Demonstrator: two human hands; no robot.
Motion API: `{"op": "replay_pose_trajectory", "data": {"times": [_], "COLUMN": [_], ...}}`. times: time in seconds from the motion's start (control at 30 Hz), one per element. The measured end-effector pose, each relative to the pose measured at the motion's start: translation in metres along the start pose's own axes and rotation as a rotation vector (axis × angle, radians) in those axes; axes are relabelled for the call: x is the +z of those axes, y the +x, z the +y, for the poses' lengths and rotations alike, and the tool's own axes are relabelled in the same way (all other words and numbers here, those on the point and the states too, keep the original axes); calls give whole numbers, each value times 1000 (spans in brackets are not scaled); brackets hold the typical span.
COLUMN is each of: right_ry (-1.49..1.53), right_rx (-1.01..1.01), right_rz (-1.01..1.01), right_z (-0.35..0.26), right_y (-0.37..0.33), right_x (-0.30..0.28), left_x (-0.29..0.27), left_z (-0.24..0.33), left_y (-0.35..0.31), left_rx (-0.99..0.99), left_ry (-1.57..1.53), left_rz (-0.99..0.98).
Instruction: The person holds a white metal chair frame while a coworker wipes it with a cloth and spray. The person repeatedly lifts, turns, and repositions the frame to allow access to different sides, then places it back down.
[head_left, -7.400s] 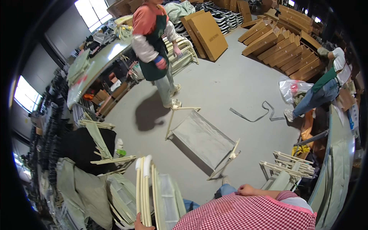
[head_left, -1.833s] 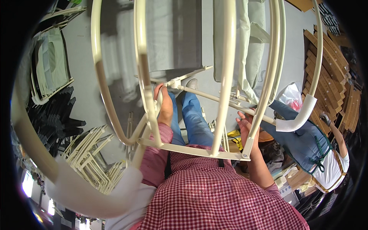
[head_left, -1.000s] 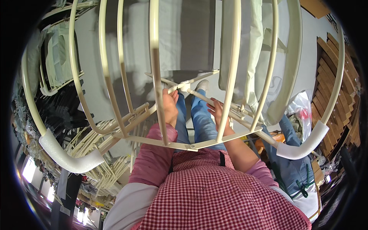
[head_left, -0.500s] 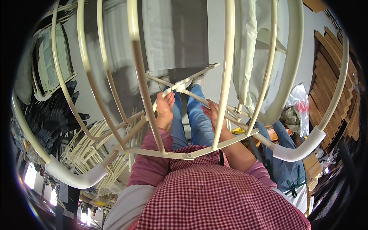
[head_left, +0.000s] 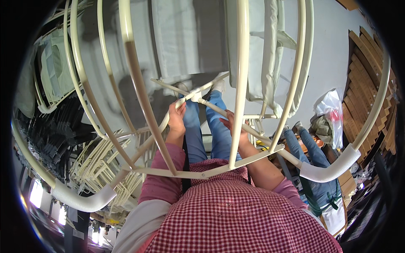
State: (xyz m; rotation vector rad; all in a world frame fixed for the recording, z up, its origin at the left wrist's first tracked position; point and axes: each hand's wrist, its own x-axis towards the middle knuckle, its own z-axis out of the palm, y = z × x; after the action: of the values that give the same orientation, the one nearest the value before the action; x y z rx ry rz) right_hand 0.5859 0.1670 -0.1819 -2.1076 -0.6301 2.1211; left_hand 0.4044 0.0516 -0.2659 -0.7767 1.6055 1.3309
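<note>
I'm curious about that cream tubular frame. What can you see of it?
The cream frame spans the view before the person, its smooth, glossy tubes looking like painted metal; several run past the picture's top edge. A jointed flat strip links some tubes near the apron. White, foam-like sleeves cover two lower outer bends. The left hand touches one slanting tube, the right hand another.

The left hand (head_left: 177,121) has left folded frames at lower left, and the right hand (head_left: 228,122) lower centre; both now touch the cream frame's (head_left: 242,63) tubes mid-view. Since then its flat bar (head_left: 253,159) has bent into a shallow V, the left sleeve (head_left: 84,197) looks smaller, and the right sleeve (head_left: 331,170) sits lower.
</note>
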Motion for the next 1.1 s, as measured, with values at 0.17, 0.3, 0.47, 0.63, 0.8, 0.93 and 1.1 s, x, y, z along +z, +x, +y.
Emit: {"op": "replay_pose_trajectory", "data": {"times": [0.17,0.3,0.47,0.63,0.8,0.93,1.1], "right_ry": [-14,-26,-267,-428,141,542,-451], "right_rx": [-10,-126,-106,18,-211,-214,-509], "right_rz": [-4,-94,-69,-288,-203,-204,39], "right_z": [-1,-1,0,12,-37,-126,-161], "right_y": [5,9,20,27,-11,-62,-74], "right_x": [2,1,-3,-42,-134,-177,-137], "left_x": [-1,5,3,-78,-207,-215,-156], "left_z": [-5,-8,4,19,126,215,220], "left_y": [13,19,20,-5,-39,-68,-55], "left_rx": [25,240,95,74,204,365,804], "left_ry": [64,87,296,458,-243,-232,1130], "left_rz": [25,-82,-122,-458,-124,-250,159]}}
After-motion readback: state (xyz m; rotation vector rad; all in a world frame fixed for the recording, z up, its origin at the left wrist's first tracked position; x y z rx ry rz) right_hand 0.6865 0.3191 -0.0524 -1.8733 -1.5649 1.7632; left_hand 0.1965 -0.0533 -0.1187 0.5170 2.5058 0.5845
